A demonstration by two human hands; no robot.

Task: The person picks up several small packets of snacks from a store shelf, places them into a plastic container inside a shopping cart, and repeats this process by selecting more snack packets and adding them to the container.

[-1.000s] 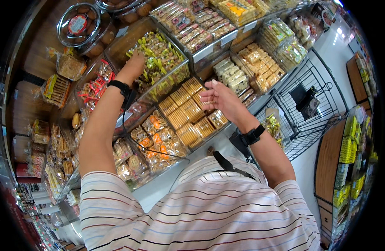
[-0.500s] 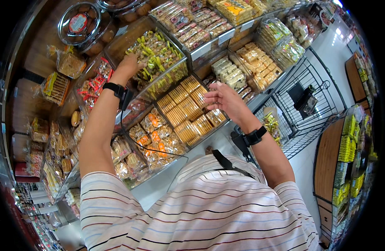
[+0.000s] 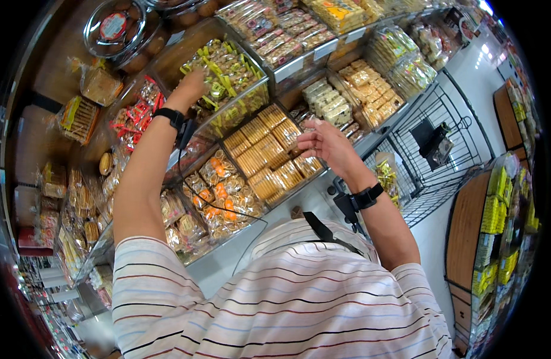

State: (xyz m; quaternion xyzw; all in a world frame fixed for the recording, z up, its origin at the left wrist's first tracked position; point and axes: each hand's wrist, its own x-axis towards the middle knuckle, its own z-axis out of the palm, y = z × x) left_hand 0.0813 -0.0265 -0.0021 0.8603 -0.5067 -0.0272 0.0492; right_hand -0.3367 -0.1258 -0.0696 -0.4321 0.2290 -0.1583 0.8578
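Observation:
My left hand [image 3: 190, 90] reaches up into a clear bin [image 3: 251, 102] of small green and yellow wrapped snacks [image 3: 224, 66]; its fingers lie among the packets and are partly hidden. My right hand [image 3: 321, 143] hovers with fingers spread above a bin of tan stacked cracker packs [image 3: 269, 152], holding nothing. Both wrists carry black bands.
Tiered bins hold orange wrapped sweets [image 3: 218, 191], red packets [image 3: 134, 113] and pale biscuit packs [image 3: 362, 84]. Round lidded tubs [image 3: 117, 27] sit at the top left. A black wire basket rack [image 3: 437, 143] stands to the right, beside a wooden shelf of yellow packs [image 3: 497, 221].
My left hand has moved right, from the red packets' bin edge into the green and yellow snack bin. My right hand has lowered slightly over the cracker packs.

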